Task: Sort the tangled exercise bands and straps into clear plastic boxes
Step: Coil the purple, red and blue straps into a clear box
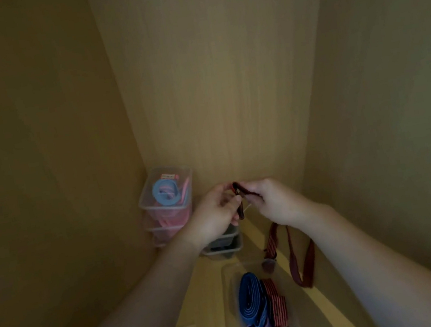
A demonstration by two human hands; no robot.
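Both hands are raised inside a dim wooden cupboard. My left hand [216,213] and my right hand [270,202] pinch a dark red strap [241,191] between them. Its long striped tail [303,265] hangs below my right wrist, ending in a loop and a small buckle. Under the hands, an open clear plastic box [232,309] holds a coiled blue band [250,301] and a folded red striped strap [277,304].
A stack of clear lidded boxes [166,198] with pink and light blue bands stands at the back left corner. A darker box [225,243] sits partly hidden under my left hand. Wooden walls close in on the left, back and right.
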